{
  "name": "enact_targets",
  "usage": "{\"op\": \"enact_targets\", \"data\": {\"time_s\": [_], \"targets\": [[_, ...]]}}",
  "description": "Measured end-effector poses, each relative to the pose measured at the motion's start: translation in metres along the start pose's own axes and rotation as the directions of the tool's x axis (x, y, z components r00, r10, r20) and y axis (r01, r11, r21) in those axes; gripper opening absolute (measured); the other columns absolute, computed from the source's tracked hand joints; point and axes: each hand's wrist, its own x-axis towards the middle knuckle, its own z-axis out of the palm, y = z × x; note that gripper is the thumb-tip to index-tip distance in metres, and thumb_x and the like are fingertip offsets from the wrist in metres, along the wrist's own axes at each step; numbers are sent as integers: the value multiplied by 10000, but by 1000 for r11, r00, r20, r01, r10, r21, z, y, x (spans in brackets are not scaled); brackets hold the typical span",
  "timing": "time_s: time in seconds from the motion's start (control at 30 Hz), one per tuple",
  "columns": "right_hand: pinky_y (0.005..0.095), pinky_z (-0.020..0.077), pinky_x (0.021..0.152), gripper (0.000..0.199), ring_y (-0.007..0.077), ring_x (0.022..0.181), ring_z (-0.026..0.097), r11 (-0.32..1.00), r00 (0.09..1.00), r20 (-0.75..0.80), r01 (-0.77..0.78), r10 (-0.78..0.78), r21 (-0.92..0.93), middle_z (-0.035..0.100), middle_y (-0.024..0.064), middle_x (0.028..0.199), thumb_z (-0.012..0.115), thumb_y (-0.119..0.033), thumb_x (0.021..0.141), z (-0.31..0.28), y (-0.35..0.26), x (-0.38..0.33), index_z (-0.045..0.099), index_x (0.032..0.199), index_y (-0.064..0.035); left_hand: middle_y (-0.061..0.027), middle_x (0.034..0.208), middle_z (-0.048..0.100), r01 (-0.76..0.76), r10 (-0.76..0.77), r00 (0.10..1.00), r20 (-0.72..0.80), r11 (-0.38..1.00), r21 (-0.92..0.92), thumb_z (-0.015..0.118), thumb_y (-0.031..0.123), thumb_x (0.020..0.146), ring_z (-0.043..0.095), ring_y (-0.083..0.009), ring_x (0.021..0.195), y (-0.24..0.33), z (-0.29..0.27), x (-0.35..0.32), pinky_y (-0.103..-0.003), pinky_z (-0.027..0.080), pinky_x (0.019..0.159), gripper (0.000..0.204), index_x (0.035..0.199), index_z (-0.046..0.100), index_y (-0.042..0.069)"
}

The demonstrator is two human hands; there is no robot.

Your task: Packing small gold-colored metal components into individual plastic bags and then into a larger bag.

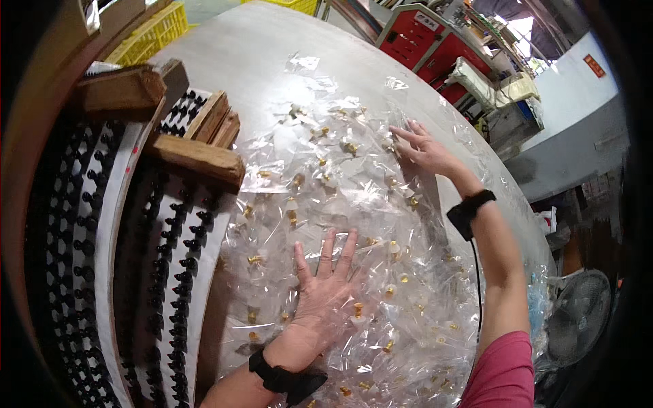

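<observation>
A wide heap of clear plastic bags (pixel 326 183), many with small gold-coloured pieces in or among them, covers much of the pale table (pixel 231 41). My left hand (pixel 328 289) lies on the heap with its fingers spread, palm down, near the middle. Farther off to the right, my right hand (pixel 425 151) reaches over the heap's edge, its fingers stretched out and apart. Neither hand grips anything that I can see. One gold-coloured piece (pixel 358 310) sits right beside my left hand. Each wrist wears a black strap with a small device.
On the left stand stacked white boards (pixel 211 251) with rows of black knobs, with wooden blocks (pixel 197 160) between them. Yellow crates (pixel 153 34) are behind. Red cabinets (pixel 422 44) and a padded chair (pixel 490 85) stand beyond the table; a fan (pixel 578 316) is at the right.
</observation>
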Motion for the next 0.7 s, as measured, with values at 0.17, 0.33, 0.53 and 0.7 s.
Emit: {"op": "enact_targets", "data": {"time_s": [0.17, 0.33, 0.53, 0.7], "targets": [[401, 414, 1050, 467, 256, 1386, 386, 973, 629, 778, -180, 3, 142, 569, 196, 1330, 645, -476, 897, -92, -96, -47, 664, 1231, -151, -144, 1575, 210, 24, -33, 992, 124, 997, 69, 532, 589, 871, 112, -394, 1463, 1, -9, 0, -726, -43, 1075, 639, 1432, 463, 289], [506, 356, 1096, 650, 339, 1416, 300, 928, 938, -107, 343, -330, 144, 360, 167, 1506, 516, -647, 888, -8, -124, 44, 500, 1395, -241, -164, 1542, 271, 16, -14, 999, 31, 998, -63, 535, 560, 879, 164, -419, 1445, 6, 1, 5, -724, -40, 1079, 614, 1416, 487, 268], [695, 187, 1103, 750, 422, 1456, 123, 953, 947, 151, 296, -283, -65, 199, 126, 1587, 391, -796, 831, 42, -163, 39, 393, 1455, -378, -178, 1482, 378, 23, -25, 999, -20, 996, -87, 576, 535, 856, 288, -447, 1388, 7, 6, 0, -708, -15, 1086, 588, 1386, 522, 287], [574, 217, 1157, 631, 427, 1453, 125, 906, 828, 389, 420, -405, 49, 186, 95, 1597, 530, -553, 926, 27, -148, -75, 418, 1460, -236, -148, 1344, 512, -59, 47, 994, -101, 991, -121, 619, 499, 825, 351, -455, 1342, 13, 5, -14, -657, 82, 1114, 602, 1348, 554, 207]]}}
